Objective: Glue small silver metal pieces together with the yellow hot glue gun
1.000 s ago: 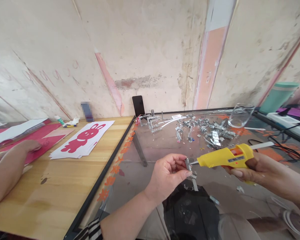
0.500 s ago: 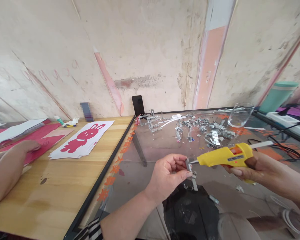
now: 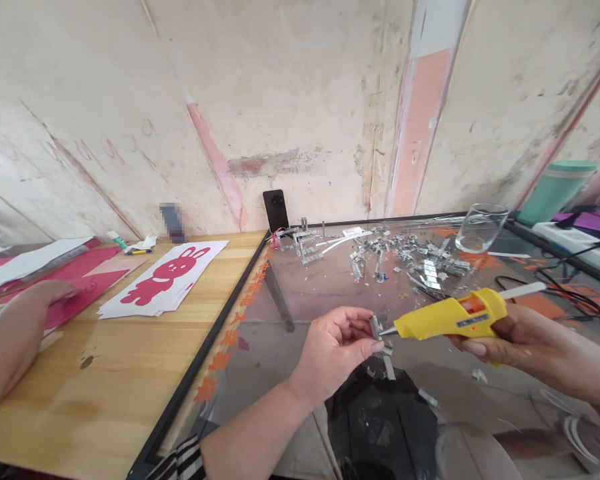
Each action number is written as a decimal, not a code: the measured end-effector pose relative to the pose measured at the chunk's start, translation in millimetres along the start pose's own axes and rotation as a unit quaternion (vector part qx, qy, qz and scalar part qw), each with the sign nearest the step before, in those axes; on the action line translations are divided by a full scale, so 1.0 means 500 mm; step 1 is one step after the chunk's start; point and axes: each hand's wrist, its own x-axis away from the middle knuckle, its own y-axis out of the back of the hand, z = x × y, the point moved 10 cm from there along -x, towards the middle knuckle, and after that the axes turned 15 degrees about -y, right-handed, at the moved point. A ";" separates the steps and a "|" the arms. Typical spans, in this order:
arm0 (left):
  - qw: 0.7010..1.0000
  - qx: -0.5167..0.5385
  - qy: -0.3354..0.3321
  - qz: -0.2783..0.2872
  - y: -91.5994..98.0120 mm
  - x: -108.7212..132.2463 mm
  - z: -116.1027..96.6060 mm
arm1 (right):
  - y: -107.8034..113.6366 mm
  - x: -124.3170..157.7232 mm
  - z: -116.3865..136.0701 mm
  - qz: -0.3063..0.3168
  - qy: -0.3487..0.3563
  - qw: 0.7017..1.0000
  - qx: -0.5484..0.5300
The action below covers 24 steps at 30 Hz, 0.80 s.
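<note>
My left hand (image 3: 333, 350) pinches a small silvery mirror piece (image 3: 377, 328) between thumb and fingers, above the glass table (image 3: 330, 293). My right hand (image 3: 500, 333) grips a yellow hot glue gun (image 3: 447, 318) by its handle. The gun's nozzle touches the piece from the right. A white glue stick pokes out of the gun's back. A second grey strip (image 3: 389, 365) lies just below the pinched piece.
Several mirror scraps (image 3: 405, 260) lie scattered at the back of the glass, with a drinking glass (image 3: 480, 228) and black cables (image 3: 565, 293) at right. A phone (image 3: 275, 211) leans on the wall. Another person's arm (image 3: 10, 333) rests on the wooden table by red rabbit cut-outs (image 3: 165, 279).
Almost nothing has changed; the glue gun's nozzle stays on the piece, and the view has shifted very slightly.
</note>
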 end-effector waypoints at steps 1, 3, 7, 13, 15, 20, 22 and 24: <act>1.000 -0.003 0.000 0.003 -0.001 0.001 0.000 | -0.009 0.002 0.004 0.026 0.004 1.000 0.001; 1.000 -0.006 -0.001 0.009 -0.003 0.002 0.000 | -0.019 0.004 0.013 0.059 0.011 0.998 -0.007; 1.000 -0.004 0.005 0.019 -0.009 0.004 -0.002 | -0.010 0.005 0.032 0.052 0.021 0.998 -0.034; 1.000 -0.004 0.004 0.025 -0.014 0.005 0.001 | -0.016 0.002 0.028 0.071 0.018 0.996 -0.047; 1.000 -0.003 0.005 0.025 -0.014 0.004 0.004 | -0.020 0.001 0.018 0.082 0.012 0.995 -0.048; 1.000 -0.004 0.011 0.007 -0.001 -0.001 0.001 | -0.028 0.000 -0.019 0.150 -0.017 0.986 -0.077; 1.000 -0.011 0.011 0.000 0.006 -0.002 -0.003 | -0.004 -0.005 -0.034 0.144 -0.024 0.982 -0.119; 1.000 -0.023 0.010 0.005 0.008 -0.004 -0.005 | 0.043 -0.016 -0.057 0.092 -0.046 0.983 -0.154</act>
